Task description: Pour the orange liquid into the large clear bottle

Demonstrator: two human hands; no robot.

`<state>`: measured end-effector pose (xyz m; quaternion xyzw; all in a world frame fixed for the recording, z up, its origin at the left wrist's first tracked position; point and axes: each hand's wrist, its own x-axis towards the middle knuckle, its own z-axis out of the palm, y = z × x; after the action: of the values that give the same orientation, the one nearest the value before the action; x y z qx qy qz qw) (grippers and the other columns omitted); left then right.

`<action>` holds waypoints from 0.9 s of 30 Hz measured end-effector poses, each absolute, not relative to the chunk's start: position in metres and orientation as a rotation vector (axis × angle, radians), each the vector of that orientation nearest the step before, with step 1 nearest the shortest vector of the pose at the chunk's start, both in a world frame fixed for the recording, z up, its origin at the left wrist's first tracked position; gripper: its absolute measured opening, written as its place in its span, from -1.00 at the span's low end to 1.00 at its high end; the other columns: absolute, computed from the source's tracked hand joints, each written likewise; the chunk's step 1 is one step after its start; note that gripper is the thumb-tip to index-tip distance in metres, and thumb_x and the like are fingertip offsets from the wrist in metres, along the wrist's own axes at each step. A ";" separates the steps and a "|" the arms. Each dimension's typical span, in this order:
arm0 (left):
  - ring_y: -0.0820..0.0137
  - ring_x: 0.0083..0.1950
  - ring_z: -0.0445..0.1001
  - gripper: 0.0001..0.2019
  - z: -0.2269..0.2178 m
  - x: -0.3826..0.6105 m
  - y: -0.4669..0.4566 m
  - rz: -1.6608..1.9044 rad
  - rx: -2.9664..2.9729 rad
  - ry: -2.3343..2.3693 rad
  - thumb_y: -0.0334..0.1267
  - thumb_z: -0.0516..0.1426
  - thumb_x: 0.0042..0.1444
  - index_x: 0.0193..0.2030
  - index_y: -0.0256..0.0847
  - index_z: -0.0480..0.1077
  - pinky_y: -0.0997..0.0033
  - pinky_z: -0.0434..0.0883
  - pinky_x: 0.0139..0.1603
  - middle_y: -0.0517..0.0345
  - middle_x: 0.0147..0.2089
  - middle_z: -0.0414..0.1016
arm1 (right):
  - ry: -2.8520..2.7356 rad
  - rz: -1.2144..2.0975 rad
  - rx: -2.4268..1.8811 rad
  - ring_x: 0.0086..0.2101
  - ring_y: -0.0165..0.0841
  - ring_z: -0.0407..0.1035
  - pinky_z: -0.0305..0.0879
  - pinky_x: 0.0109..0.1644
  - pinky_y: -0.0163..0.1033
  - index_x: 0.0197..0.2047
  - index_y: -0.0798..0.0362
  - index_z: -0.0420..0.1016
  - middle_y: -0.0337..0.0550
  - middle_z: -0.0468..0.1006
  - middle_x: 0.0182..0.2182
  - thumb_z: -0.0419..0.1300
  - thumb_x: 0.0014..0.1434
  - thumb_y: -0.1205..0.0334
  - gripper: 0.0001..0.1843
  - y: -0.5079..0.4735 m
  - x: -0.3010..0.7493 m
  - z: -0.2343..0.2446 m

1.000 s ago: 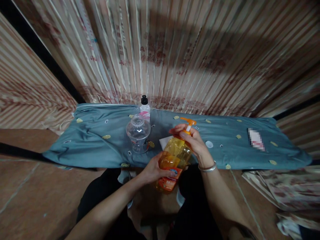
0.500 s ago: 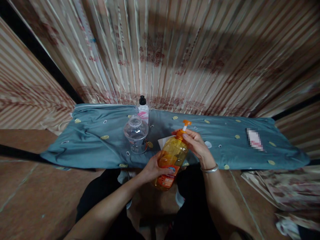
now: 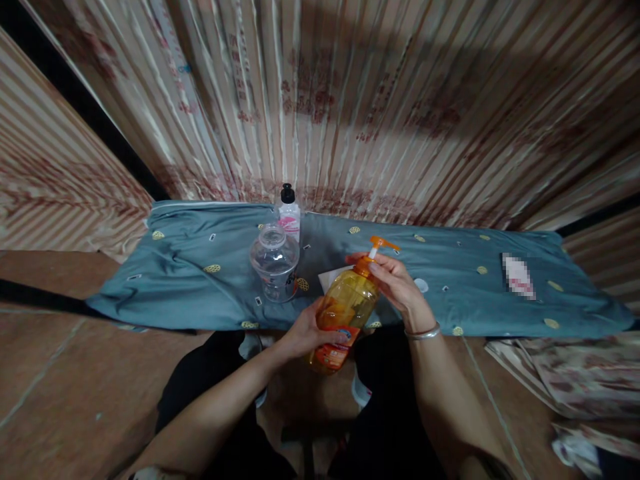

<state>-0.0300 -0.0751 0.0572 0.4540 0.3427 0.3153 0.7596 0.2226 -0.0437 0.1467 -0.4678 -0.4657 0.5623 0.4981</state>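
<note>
Amber bottle [image 3: 350,293]: where is it?

Centre of frame, tilted. Left hand [image 3: 306,333] wrapped round its body, right hand [image 3: 395,283] closed on the collar [image 3: 362,268] under the orange pump head [image 3: 384,242].

Edges, room?

Base shows below the surface's [image 3: 450,310] near edge. Clear jar [image 3: 275,260] apart, left of centre; pixelated item [image 3: 519,275] well apart, far right.

The pump bottle [image 3: 356,291] is in the middle, left hand [image 3: 306,335] low on it, right hand [image 3: 397,283] at its neck. To its left, a jar [image 3: 275,260] stands on the table [image 3: 173,280], a capped bottle [image 3: 290,221] just behind. A curtain [image 3: 320,147] hangs up top.
</note>
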 end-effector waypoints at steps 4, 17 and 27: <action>-0.24 0.42 0.88 -0.06 0.057 -0.029 -0.075 0.698 0.975 0.749 0.00 0.87 -0.25 0.25 -0.14 0.66 -0.33 0.75 0.57 -0.15 0.30 0.92 | -1.093 1.272 -1.183 0.03 0.04 0.89 0.83 0.21 0.06 -0.10 -0.19 0.87 -0.04 1.00 -0.04 0.91 -0.17 -0.62 -0.15 -0.039 0.227 0.141; -0.19 0.42 0.88 -0.07 0.051 -0.031 -0.074 0.694 0.973 0.761 -0.02 0.86 -0.20 0.28 -0.14 0.66 -0.28 0.73 0.58 -0.15 0.33 0.90 | -1.113 1.330 -1.128 0.10 0.04 0.89 0.79 0.34 0.08 -0.07 -0.19 0.94 -0.03 1.01 0.06 0.81 -0.08 -0.75 -0.13 -0.043 0.220 0.143; -0.19 0.36 0.89 -0.06 0.047 -0.028 -0.074 0.693 0.979 0.774 0.01 0.87 -0.28 0.22 -0.15 0.66 -0.26 0.76 0.52 -0.09 0.24 0.92 | -1.115 1.306 -1.197 -0.11 -0.08 0.85 0.77 0.05 -0.07 -0.19 -0.16 0.93 -0.12 0.99 -0.13 0.86 -0.12 -0.66 -0.20 -0.039 0.221 0.140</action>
<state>-0.0283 -0.0738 0.0466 0.4491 0.3548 0.3177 0.7560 0.2207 -0.0388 0.1402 -0.4949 -0.4612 0.5400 0.5006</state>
